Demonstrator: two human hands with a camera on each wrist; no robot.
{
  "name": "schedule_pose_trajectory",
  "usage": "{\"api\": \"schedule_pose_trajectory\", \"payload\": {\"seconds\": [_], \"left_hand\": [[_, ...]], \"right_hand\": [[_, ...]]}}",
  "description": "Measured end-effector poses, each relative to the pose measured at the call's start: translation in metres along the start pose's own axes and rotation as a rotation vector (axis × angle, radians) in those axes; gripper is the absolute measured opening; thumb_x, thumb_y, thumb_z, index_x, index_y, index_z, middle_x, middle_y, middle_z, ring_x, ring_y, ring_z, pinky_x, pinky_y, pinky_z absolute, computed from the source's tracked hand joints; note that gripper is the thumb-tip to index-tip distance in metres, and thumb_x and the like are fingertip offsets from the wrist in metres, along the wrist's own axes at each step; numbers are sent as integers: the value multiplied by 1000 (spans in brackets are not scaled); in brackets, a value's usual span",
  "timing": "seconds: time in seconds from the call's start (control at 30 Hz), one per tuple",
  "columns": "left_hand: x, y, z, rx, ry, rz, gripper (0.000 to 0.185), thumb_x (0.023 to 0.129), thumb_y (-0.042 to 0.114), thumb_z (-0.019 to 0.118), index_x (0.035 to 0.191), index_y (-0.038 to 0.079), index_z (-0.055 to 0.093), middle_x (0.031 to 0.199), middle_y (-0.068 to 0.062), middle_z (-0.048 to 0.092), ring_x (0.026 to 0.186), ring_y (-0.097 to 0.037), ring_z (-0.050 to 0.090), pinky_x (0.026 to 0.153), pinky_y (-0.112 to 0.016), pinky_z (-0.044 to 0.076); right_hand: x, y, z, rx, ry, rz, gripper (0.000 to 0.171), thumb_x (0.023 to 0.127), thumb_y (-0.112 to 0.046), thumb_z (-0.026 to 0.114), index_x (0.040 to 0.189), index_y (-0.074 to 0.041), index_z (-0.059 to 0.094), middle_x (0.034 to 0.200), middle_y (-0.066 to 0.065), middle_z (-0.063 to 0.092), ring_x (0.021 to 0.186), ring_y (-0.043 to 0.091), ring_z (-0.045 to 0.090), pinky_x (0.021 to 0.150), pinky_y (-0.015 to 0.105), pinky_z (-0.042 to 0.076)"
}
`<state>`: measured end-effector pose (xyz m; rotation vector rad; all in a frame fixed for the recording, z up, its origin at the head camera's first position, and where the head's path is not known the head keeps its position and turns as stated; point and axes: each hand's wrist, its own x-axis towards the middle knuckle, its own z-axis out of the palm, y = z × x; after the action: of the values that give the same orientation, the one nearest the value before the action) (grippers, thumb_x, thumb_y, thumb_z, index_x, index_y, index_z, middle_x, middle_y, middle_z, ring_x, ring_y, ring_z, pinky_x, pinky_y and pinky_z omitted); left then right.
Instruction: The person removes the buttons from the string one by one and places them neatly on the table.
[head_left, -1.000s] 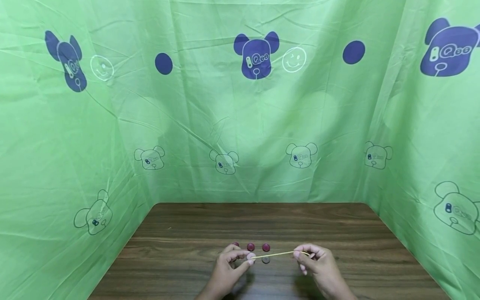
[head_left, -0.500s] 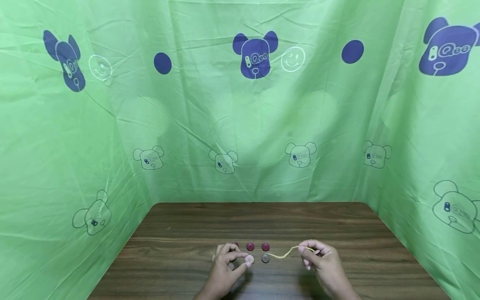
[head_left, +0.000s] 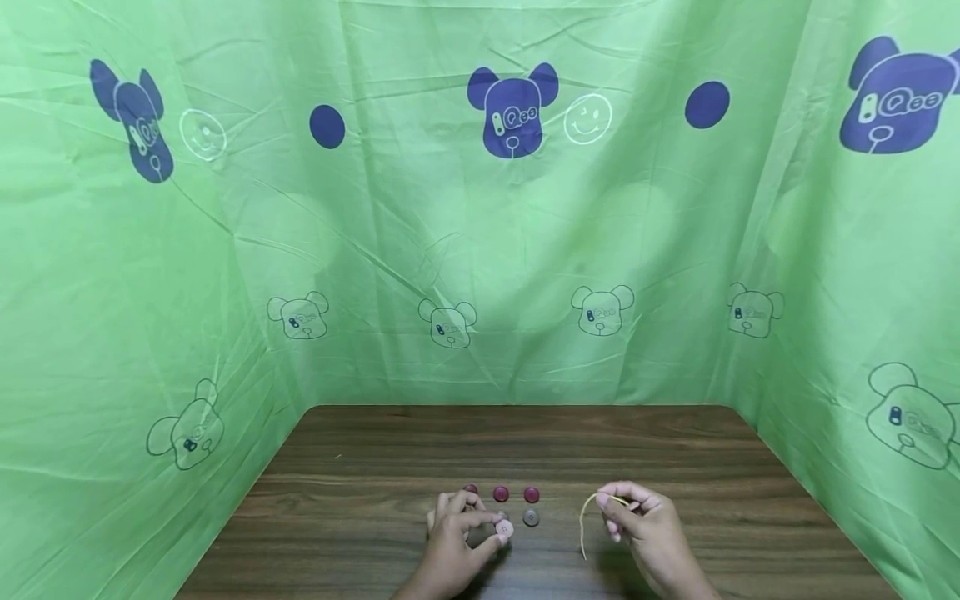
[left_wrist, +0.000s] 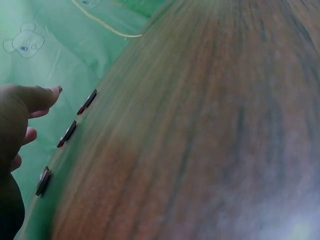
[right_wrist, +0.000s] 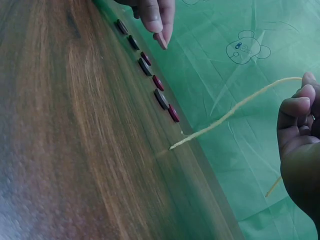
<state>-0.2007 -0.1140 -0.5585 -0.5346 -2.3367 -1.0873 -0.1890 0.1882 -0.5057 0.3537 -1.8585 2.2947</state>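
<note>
Two hands working. Your left hand (head_left: 459,533) is pinching a pale pink button (head_left: 504,528) between thumb and forefinger, keeping its holes reachable. Your right hand (head_left: 637,517), at its 3 o'clock, is pinching a yellow string (head_left: 584,521), free end dangling to the wooden table (head_left: 360,500). Maroon buttons (head_left: 501,494) are lying at 12 o'clock, a grey button (head_left: 532,517) alongside. Containers: none showing.

**Buttons, String and Hands on the Table**

On the dark wooden table (head_left: 360,517), three round maroon buttons (head_left: 501,494) lie in a row. A round grey button (head_left: 531,517) lies at 6 o'clock of the rightmost. The left hand (head_left: 457,537) sits at 9 o'clock, the right hand (head_left: 645,525) with thin yellow string (head_left: 583,525) at 3 o'clock.
</note>
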Motion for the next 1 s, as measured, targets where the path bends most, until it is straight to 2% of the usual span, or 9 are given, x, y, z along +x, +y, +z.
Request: {"api": "schedule_pose_trajectory", "payload": {"seconds": [0.23, 0.43, 0.73, 1.0], "left_hand": [[2, -2, -1, 36, -69, -38, 19, 83, 35, 95, 100, 29, 88, 110, 5, 64, 107, -16, 44, 90, -40, 27], [1, -3, -2, 49, -110, -72, 14, 86, 39, 93, 97, 32, 87, 112, 3, 63, 108, -18, 43, 90, -40, 27], [1, -4, -3, 134, -113, -80, 21, 77, 34, 98, 94, 28, 89, 114, 3, 61, 110, -22, 44, 90, -43, 29], [-1, -6, -1, 170, -136, -94, 22, 74, 36, 100, 93, 33, 88, 115, 4, 61, 110, -20, 44, 91, -44, 31]], "right_hand": [[0, 2, -2, -25, 18, 35, 6, 101, 5, 69, 102, 4, 75, 68, -7, 63, 61, 1, 58, 57, 18, 51], [0, 2, -2, -18, 8, 28, 7, 101, 6, 68, 104, 10, 72, 69, -7, 64, 62, 1, 58, 58, 18, 51], [0, 0, -1, 25, -41, -13, 11, 102, 8, 66, 105, 4, 75, 71, -6, 64, 63, 2, 57, 58, 19, 52], [0, 1, -2, -8, -27, 24, 8, 102, 6, 67, 104, 4, 75, 70, -7, 64, 62, 2, 57, 58, 18, 51]]}}
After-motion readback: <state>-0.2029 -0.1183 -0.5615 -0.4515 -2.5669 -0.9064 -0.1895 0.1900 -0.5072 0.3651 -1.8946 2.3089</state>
